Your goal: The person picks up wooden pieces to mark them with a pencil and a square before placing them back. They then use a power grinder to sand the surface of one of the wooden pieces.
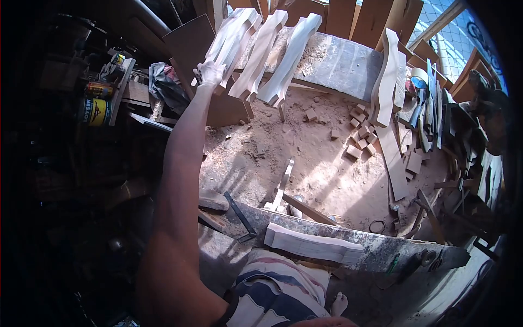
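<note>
My left arm stretches far forward, and my left hand [210,73] is at the near end of a curved wooden leg [231,41] on the far bench. Its fingers look bent over the wood, though the grip is partly hidden. Beside it lie another curved leg [261,52] and a third, paler one [291,57], side by side with their ends over the bench edge. One more shaped piece [385,76] rests at the right end of that bench. Close to my body, a curved wooden piece [313,244] lies along the near bench. My right hand is out of view.
The far bench [343,60] carries wood shavings. Several small wood blocks [362,131] lie on the dusty ground [305,147]. A black try square [239,215] sits on the near bench [387,248]. Paint cans [97,111] stand at left; a blue tape roll [419,78] is at right.
</note>
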